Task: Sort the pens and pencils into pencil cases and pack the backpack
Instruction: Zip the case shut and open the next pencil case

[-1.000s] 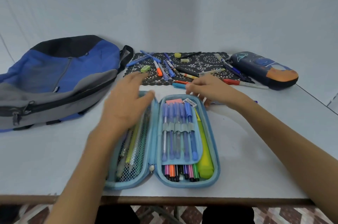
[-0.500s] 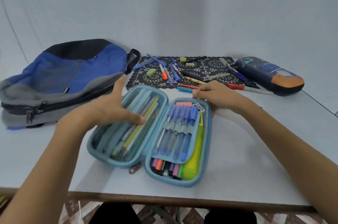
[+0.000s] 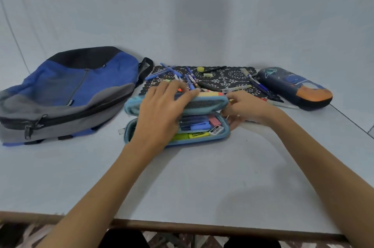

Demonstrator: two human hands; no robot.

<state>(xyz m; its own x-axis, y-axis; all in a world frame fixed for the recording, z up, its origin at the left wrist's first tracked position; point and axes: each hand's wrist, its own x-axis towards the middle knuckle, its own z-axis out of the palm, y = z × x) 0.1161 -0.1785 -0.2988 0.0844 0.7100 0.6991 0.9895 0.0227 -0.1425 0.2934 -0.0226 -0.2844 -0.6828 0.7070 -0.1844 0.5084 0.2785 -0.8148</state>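
Upper left, I see the backpack [image 3: 70, 90] lying flat. At centre the light-blue pencil case [image 3: 204, 104] sits half folded (contents showing): the left hand [image 3: 162, 110] lies flat-fingered on its lid, while the right hand [image 3: 244, 110] grips its right end. Above it, loose pens [image 3: 208, 86] litter the black mat [image 3: 228, 77].

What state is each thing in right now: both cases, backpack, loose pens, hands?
Blue case: half folded, lid tilted over the filled base, unzipped.
Dark case: closed, right of the mat.
Backpack: lying flat, zip looks shut.
Pens: scattered on the mat, unpacked.
Left hand: fingers straight, pressing on the lid.
Right hand: curled at the blue case's right end; grip unclear.
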